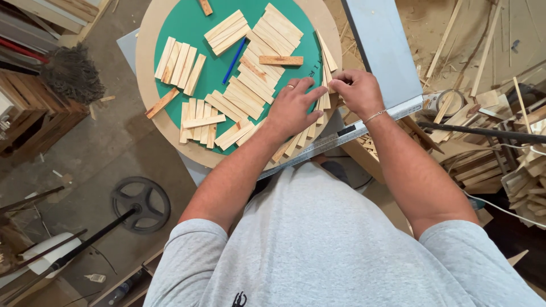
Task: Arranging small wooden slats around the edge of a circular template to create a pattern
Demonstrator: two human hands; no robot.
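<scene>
Your left hand [293, 108] lay flat, fingers spread, pressing wood strips [310, 133] on the round board's [149, 68] right edge. Your right hand [357, 92] pinched one upright strip [326, 85] there, wrist bent inward. Metal ruler [341, 136] sat just under both forearms.

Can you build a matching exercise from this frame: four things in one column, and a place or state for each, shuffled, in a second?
Things:
1. blue pen
2. metal ruler
3. left hand
4. black wheel

Places or states:
A. on the floor, lower left
B. pressed flat on the wooden slats
C. lying on the green disc among the slats
D. along the near edge of the round board, under both forearms

Pairs: 1-C, 2-D, 3-B, 4-A
</scene>
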